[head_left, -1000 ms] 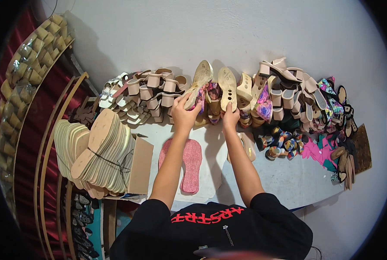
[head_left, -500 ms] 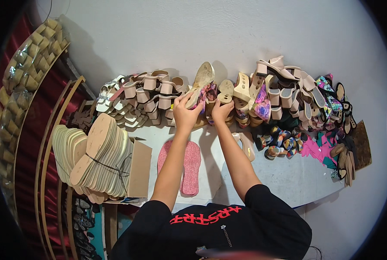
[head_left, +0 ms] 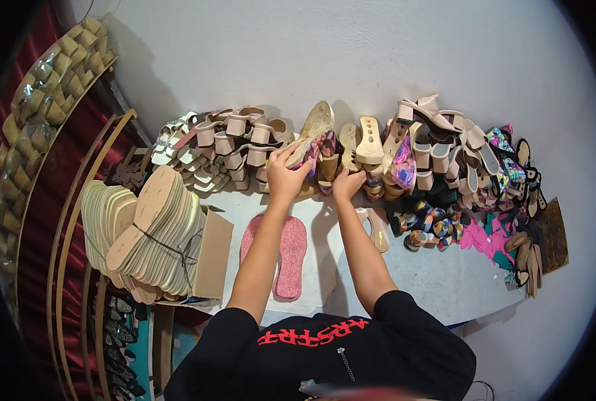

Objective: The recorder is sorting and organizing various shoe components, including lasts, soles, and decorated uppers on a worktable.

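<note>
Behind pink soles (head_left: pixel 290 257) on a table (head_left: pixel 438 281), person's L hand (head_left: pixel 286 176) grips a floral shoe (head_left: pixel 319 120), sole showing; behind & to soles' R, R hand (head_left: pixel 348 185) curls at a beige shoe form's (head_left: pixel 349 144) base, can't tell if gripping. Heeled shoes (head_left: pixel 248 137) behind soles crowd hands; tied insoles (head_left: pixel 154 227) to soles' L.

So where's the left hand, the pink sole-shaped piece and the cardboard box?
Left hand (head_left: pixel 286 179): head view, back of the hand.
Pink sole-shaped piece (head_left: pixel 290 257): head view, its middle.
Cardboard box (head_left: pixel 212 255): head view, its brown side.
</note>
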`<state>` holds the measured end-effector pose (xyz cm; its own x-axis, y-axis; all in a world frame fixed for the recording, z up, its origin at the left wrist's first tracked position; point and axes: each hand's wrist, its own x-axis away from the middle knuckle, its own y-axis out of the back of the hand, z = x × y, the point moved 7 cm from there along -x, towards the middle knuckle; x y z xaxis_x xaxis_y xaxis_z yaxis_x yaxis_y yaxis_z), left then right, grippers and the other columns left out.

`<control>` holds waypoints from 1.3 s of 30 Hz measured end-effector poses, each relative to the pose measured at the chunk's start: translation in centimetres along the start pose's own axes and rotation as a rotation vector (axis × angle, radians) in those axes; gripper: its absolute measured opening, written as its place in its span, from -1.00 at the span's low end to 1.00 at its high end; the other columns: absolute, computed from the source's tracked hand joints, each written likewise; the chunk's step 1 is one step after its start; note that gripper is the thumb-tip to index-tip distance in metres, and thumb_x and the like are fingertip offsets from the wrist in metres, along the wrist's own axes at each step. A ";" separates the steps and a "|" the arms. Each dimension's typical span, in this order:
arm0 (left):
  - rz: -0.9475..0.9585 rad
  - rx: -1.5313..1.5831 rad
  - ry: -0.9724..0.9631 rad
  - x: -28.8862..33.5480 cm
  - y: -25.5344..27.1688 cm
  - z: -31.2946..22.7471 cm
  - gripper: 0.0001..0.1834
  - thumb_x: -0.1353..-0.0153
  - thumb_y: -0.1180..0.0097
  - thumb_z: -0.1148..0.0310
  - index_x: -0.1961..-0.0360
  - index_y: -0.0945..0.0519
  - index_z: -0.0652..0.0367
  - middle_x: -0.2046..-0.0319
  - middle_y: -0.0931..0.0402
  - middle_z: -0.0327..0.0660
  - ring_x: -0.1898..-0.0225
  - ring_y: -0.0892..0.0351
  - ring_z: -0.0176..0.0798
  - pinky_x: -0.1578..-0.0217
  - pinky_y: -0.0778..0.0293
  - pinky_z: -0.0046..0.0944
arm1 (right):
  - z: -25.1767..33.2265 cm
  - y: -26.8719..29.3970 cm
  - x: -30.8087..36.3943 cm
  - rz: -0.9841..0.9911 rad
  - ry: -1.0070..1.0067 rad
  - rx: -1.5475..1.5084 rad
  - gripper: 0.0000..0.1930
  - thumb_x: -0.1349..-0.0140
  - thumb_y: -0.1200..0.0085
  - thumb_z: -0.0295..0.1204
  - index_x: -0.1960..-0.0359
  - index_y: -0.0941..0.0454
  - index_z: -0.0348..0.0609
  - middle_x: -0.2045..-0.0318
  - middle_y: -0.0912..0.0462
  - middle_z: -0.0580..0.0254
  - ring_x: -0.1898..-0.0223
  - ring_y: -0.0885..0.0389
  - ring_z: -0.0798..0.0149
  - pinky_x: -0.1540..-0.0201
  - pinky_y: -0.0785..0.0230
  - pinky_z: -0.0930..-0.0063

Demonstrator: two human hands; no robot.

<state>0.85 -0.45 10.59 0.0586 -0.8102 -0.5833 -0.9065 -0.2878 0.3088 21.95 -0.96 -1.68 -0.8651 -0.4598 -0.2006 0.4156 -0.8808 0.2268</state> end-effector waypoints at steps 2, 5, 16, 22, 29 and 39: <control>0.002 0.012 -0.009 -0.2 -0.7 -0.6 -0.48 0.26 -0.33 0.24 0.16 -0.59 0.15 0.23 -0.43 0.01 0.19 -0.48 -0.04 0.12 -0.39 -0.18 | -0.3 0.4 -0.3 -0.018 -0.011 -0.013 -0.52 -0.03 -0.09 -0.43 0.14 -0.18 -0.57 0.12 -0.28 -0.34 0.06 -0.27 -0.24 -0.02 -0.11 0.10; 0.026 0.046 -0.003 -0.5 -2.2 -1.6 -0.46 0.27 -0.34 0.24 0.15 -0.58 0.16 0.23 -0.44 0.01 0.19 -0.48 -0.04 0.14 -0.40 -0.18 | -1.7 0.1 -1.3 0.078 -0.106 0.054 -0.47 -0.01 -0.11 -0.39 0.12 -0.17 -0.56 0.08 -0.23 -0.34 0.06 -0.26 -0.27 -0.03 -0.11 0.10; 0.085 -0.042 -0.093 -1.6 -6.9 -4.0 -0.45 0.26 -0.36 0.19 0.17 -0.59 0.20 0.23 -0.46 0.03 0.16 -0.46 -0.02 0.10 -0.36 -0.15 | 6.7 5.6 -4.8 0.149 0.514 0.593 -0.37 0.15 -0.26 -0.25 -0.05 -0.34 0.16 -0.09 -0.20 -0.03 -0.14 -0.14 -0.06 -0.13 0.08 -0.08; 0.059 -0.104 -0.119 -1.9 -10.0 -4.4 -0.45 0.26 -0.36 0.17 0.18 -0.59 0.17 0.22 -0.43 0.03 0.13 -0.41 0.00 0.07 -0.33 -0.14 | 5.3 4.9 -8.5 0.261 0.623 0.445 -0.69 0.08 -0.22 -0.31 0.29 -0.53 -0.17 0.31 -0.55 -0.02 0.18 -0.47 -0.06 0.02 -0.18 0.06; 0.195 -0.244 -0.040 -1.0 -13.7 -4.0 -0.46 0.21 -0.34 0.23 0.09 -0.55 0.07 0.08 -0.35 0.02 0.00 -0.28 0.05 0.01 -0.29 -0.10 | 5.4 13.4 -10.5 0.232 0.486 -0.191 -0.77 0.00 -0.18 -0.41 0.36 -0.48 -0.30 0.44 -0.52 0.05 0.41 -0.50 0.09 0.30 -0.32 0.34; 0.236 -0.441 -0.045 -1.6 -17.9 -3.0 -0.49 0.24 -0.38 0.18 0.21 -0.57 0.12 0.09 -0.32 0.03 0.06 -0.30 0.13 0.08 -0.34 -0.06 | 7.8 21.1 -10.8 0.171 0.530 -0.418 -0.73 0.00 -0.22 -0.47 0.29 -0.45 -0.29 0.33 -0.51 0.23 0.31 -0.49 0.42 0.29 -0.37 0.61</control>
<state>18.23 4.52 8.23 -0.1531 -0.8593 -0.4880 -0.6292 -0.2960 0.7187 37.84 -13.71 12.73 -0.5679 -0.4952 -0.6575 0.6993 -0.7115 -0.0682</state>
